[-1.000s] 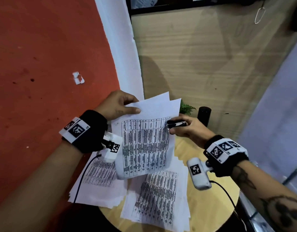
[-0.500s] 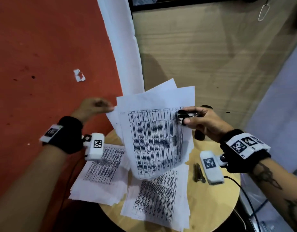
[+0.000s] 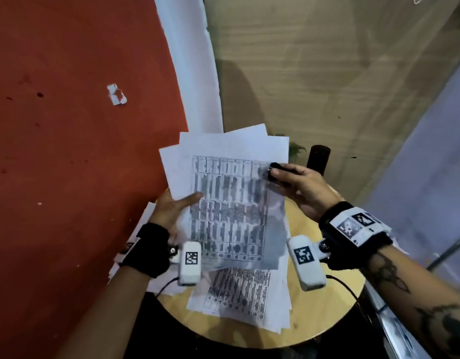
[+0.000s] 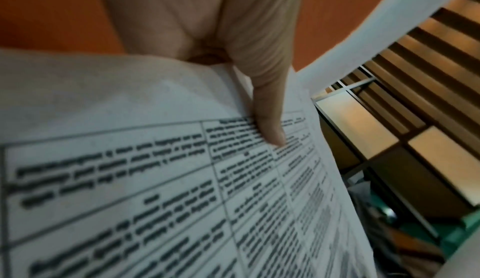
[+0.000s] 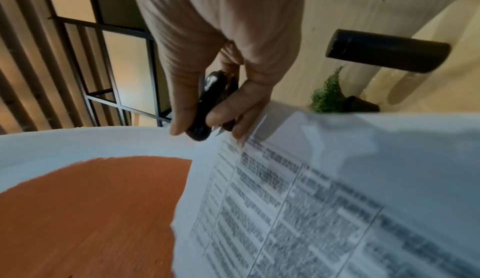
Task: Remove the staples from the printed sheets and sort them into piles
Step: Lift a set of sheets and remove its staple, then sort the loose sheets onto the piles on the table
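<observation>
A bundle of printed sheets [image 3: 231, 203] with tables on them is held tilted above the round wooden table [image 3: 317, 314]. My left hand [image 3: 177, 206] grips the bundle's left edge, thumb [image 4: 267, 118] on the top page. My right hand [image 3: 291, 177] holds a black staple remover [image 3: 275, 168] at the bundle's upper right corner; in the right wrist view the staple remover [image 5: 205, 106] sits between thumb and fingers, its tip against the paper's corner [image 5: 249, 145]. No staple can be made out. One pile of loose sheets [image 3: 244, 299] lies under the bundle, another pile [image 3: 146, 211] lies at the left under my left wrist.
A black cylinder [image 3: 318, 159] and a small green plant [image 3: 296, 149] stand at the table's far edge behind my right hand. The table is small, and the piles reach over its left and front rims. Red floor lies to the left, a wooden wall panel beyond.
My left hand left the bundle, swung out to the left, then returned to grip its left edge lower down. My right hand kept holding the corner with the staple remover throughout.
</observation>
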{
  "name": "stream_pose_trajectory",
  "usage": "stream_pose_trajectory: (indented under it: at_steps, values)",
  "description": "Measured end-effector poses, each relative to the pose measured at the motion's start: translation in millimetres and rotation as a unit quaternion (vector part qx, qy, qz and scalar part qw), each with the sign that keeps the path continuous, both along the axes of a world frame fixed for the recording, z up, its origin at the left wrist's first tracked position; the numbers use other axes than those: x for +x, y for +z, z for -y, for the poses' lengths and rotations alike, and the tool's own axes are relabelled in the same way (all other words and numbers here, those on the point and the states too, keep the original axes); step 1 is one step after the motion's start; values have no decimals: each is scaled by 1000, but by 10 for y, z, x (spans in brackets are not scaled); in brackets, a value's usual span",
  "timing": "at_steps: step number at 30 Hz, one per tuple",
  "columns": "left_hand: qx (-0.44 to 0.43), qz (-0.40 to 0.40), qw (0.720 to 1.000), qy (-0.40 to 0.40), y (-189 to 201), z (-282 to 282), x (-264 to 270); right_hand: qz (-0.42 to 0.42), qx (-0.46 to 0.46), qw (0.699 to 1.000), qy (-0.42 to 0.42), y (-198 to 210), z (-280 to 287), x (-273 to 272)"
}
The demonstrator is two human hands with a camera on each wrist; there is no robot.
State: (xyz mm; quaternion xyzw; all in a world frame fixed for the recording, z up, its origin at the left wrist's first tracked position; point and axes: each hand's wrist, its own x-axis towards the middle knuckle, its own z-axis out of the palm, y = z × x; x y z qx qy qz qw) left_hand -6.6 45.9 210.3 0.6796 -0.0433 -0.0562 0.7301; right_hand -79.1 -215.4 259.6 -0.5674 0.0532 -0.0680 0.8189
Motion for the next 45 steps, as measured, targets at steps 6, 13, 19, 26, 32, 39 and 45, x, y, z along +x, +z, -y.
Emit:
stream_pose_trajectory:
  at_steps: [6,13,19,26,32,39,45]
  values:
    - [158,-15,980,122,-127,-742,306,-122,-18,989,-76,-993,-3,-53]
    - [294,-120,933,172,-586,-1413,596,-264,-167,947,-75,-2434,-151,-346]
    - [252,-249,923,150,-1175,-1673,1106,-320,-185,925,-89,-2971,0,-317]
    - [313,-297,893,128,-1517,-1455,1550,-301,-125,939,-106,-3032,14,-332]
    - [478,-167,856,99,-1825,-1331,1759,-310,-106,934,-140,-3133,-17,-391]
    - [595,-28,788,-156,-2145,-612,1166,-299,-113,926,-199,-2884,-176,-399]
    - [634,-80,734,-230,-2409,-541,884,-242,-242,938,-56,-2718,-551,-270]
